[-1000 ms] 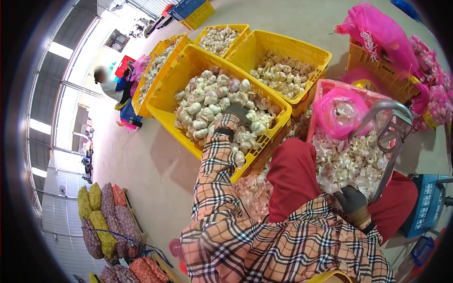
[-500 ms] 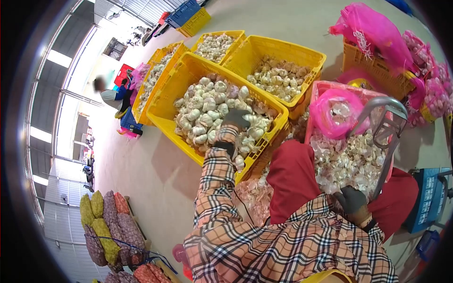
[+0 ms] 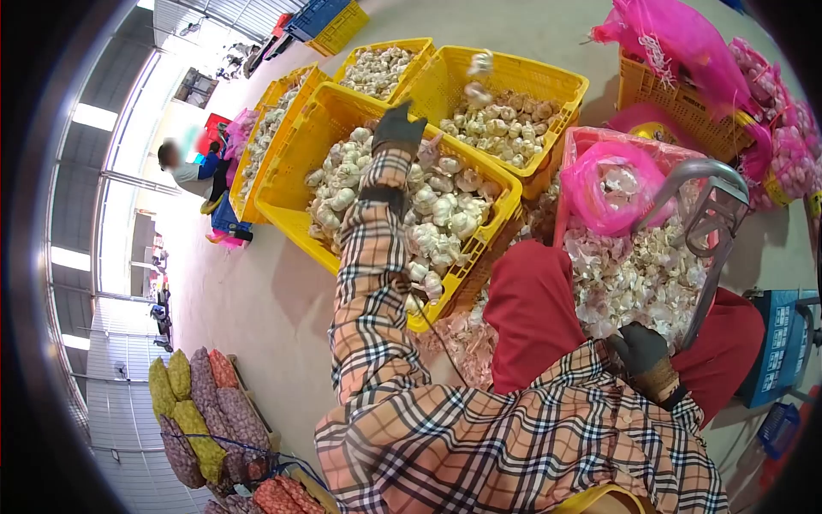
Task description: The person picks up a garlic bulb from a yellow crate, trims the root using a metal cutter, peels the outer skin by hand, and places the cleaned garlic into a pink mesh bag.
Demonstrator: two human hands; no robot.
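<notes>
My left hand [image 3: 398, 130], in a dark glove, is over the near yellow crate [image 3: 287, 184] of garlic bulbs [image 3: 445, 206]. Its fingers are apart and I see nothing in them. Two blurred bulbs [image 3: 479, 77] are in the air over the far yellow crate [image 3: 548, 81], which holds more garlic. By my knee, my right hand [image 3: 640, 347], also gloved, rests at the near edge of a pink crate [image 3: 586, 141] full of loose peels and garlic pieces [image 3: 629, 283]. Its fingers are curled together; what they hold is hidden.
A metal frame [image 3: 715, 201] and a pink net bag [image 3: 604, 184] stand over the pink crate. Pink sacks [image 3: 685, 51] lie at upper right, a blue box [image 3: 775, 343] at right. Filled net sacks [image 3: 205, 420] are stacked lower left. Another person [image 3: 193, 176] is at far left.
My left hand has lifted from the garlic and moved up toward the far crate; two bulbs are now in the air there. My right hand has barely moved.
</notes>
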